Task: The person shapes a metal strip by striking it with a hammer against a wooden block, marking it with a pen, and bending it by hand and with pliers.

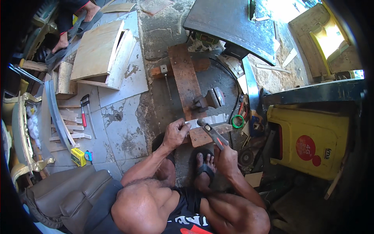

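Observation:
My right hand is wrapped round the handle of a hammer. The hammer's head is over a pale flat strip that lies across the near end of a low wooden bench. At the strip's left end, the fingers of my left hand are closed on it. Whether a nail is also between those fingers is too small to tell. A reddish-brown wood block is at the bench's near end, just below the strip. Farther along the bench, a grey metal vise is mounted.
A green tape roll and loose tools lie right of the bench, before a yellow plastic container. To the left are a hacksaw, wood offcuts, a yellow box and a wooden box. Another person's feet show far left.

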`<state>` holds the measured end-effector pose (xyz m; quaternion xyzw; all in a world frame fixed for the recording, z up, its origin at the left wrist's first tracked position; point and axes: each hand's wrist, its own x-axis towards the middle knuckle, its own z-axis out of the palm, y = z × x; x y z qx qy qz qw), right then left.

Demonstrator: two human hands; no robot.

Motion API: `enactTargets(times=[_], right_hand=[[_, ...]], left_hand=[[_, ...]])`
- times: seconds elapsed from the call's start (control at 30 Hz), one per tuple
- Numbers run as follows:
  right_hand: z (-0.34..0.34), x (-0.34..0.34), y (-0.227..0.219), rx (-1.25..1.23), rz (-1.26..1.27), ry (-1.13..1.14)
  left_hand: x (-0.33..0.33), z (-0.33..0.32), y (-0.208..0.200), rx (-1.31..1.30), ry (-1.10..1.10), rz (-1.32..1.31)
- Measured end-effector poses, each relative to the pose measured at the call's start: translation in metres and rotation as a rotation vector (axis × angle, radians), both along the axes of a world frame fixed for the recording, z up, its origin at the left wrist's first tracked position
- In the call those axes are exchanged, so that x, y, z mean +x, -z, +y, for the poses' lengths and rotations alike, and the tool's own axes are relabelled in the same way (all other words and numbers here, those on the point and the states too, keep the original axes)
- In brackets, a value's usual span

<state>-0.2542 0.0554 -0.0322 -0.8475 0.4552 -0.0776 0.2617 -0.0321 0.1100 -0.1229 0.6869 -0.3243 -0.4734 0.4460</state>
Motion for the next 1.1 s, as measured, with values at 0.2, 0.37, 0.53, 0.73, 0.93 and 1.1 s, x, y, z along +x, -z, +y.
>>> enactTargets(times=[0.2,0.37,0.53,0.73,0.93,1.1], right_hand=[[0.001,0.0,0.002,0.039,0.005,0.008],[-0.007,-0.006,0.016,0.06,0.107,0.009],[0.006,-0.013,0.019,0.036,0.019,-0.018],[0.01,-0.015,0.011,-0.103,-0.205,-0.049],[-0.013,-0.003,-0.005,-0.025,0.05,-0.011],[-0.011,-0.003,0.018,0.028,0.159,-0.057]], left_hand=[[-0.001,-0.002,0.001,-0.038,-0.001,-0.005],[-0.003,-0.009,-0.018,0.037,0.026,-0.073],[0.0,-0.005,-0.011,0.012,0.012,-0.019],[0.001,-0.003,-0.006,0.007,0.025,-0.004],[0.002,-0.005,-0.018,0.042,0.022,-0.05],[0.0,-0.008,-0.013,0.043,0.028,-0.113]])
